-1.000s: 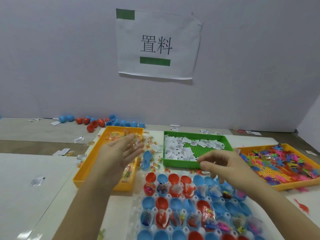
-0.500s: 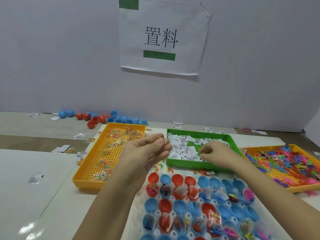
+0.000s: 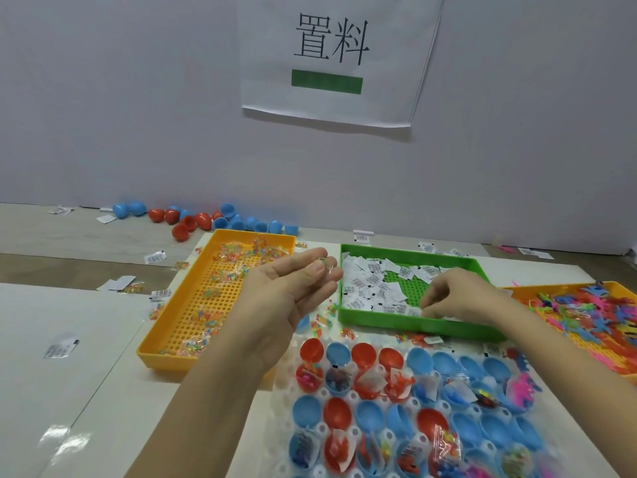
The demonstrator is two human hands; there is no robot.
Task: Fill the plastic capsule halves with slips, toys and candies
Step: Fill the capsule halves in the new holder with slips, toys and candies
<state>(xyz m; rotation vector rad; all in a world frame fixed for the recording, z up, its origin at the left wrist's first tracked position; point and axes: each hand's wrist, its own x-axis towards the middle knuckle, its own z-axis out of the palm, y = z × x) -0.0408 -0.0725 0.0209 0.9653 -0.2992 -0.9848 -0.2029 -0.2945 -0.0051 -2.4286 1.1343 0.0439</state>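
Observation:
Red and blue capsule halves (image 3: pixel 396 408) sit in a white holder at the front; many hold slips, toys or candy packets. My left hand (image 3: pixel 293 294) hovers palm up between the orange candy tray (image 3: pixel 162 360) and the green slip tray (image 3: pixel 413 327). Its thumb and fingertips pinch a small clear candy packet (image 3: pixel 327 269). My right hand (image 3: pixel 455 301) reaches into the green tray's front part. Its fingertips are curled down and pinch a white paper slip (image 3: pixel 422 310). More slips (image 3: pixel 372 284) fill the tray's left and back.
An orange tray of colourful plastic toys (image 3: pixel 593 312) stands at the right edge. Loose red and blue capsule halves (image 3: pixel 206 220) lie by the back wall. Stray slips and candy packets are scattered around the trays. A paper sign (image 3: pixel 331 56) hangs on the wall.
My left hand has left the candy tray and moved right toward the green tray with a packet. My right hand has reached forward into the green tray and dropped onto the slips.

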